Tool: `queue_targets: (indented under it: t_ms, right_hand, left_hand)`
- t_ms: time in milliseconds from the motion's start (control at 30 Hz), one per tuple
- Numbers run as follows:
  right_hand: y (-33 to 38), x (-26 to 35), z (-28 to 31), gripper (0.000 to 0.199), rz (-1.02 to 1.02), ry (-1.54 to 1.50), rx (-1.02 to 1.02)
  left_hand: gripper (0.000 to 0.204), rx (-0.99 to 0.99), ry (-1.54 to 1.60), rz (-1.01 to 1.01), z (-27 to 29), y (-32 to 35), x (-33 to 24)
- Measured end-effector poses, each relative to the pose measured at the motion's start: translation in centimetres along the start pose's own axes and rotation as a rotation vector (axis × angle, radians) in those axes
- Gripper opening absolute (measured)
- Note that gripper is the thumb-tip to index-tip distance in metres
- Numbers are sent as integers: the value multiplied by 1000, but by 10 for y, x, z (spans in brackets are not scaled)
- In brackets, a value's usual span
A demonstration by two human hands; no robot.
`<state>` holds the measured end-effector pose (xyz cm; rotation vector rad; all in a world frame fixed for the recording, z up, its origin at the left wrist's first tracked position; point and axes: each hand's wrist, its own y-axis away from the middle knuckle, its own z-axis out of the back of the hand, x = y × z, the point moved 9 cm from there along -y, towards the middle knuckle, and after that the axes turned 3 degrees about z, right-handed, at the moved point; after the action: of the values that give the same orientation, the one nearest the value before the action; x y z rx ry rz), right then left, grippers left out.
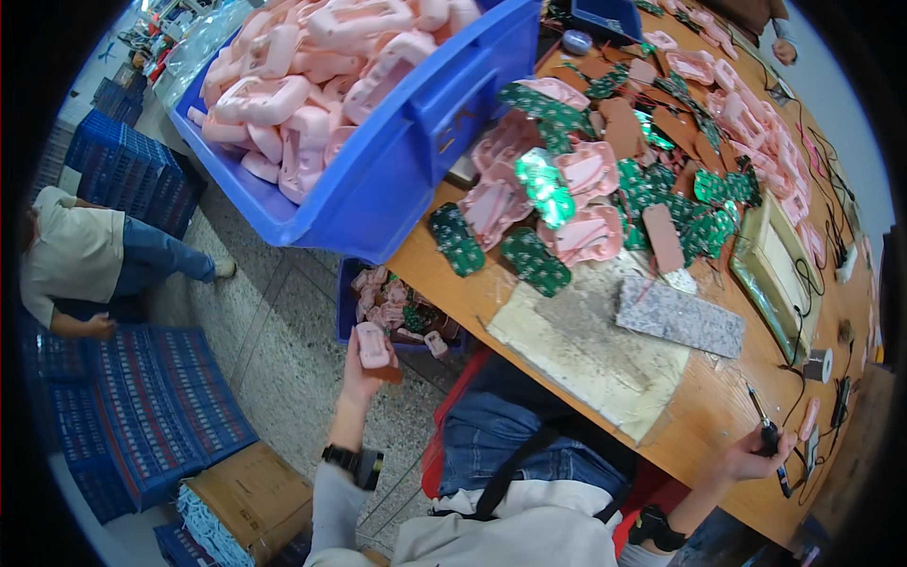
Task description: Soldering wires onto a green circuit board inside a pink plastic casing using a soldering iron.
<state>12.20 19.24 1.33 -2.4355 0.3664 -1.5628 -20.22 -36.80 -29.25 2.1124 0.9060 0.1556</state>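
Note:
My left hand (354,384) is closed on a pink plastic housing (374,346), out to the left of the table. A brown piece shows under the housing by my fingers. Below it, in this view, is a blue bin (346,300) holding pink housings, green pieces and brown pieces. At the table's right side my right hand (746,457) grips a soldering iron (769,438), its thin metal tip pointing away from me. Between my hands, a grey speckled stone block (682,316) lies partly on a stained pale mat (567,354).
A large blue bin (368,189) heaped with pink housings stands at the table's left edge. Green boards (536,261) and pink shells cover the far tabletop. Cables (811,283) and a solder spool (818,366) lie right. Another person (80,246) stands left by stacked blue crates (161,406).

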Motion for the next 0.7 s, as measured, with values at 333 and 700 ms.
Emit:
queue_targets:
  t_ms: [333, 700]
  right_hand:
    - [10, 30, -32, 15, 22, 151, 109]
    - [26, 29, -68, 9, -21, 146, 150]
  left_hand:
    - [76, -450, 165, -156, 192, -116, -111]
    - [68, -464, -297, -286, 93, -62, -100]
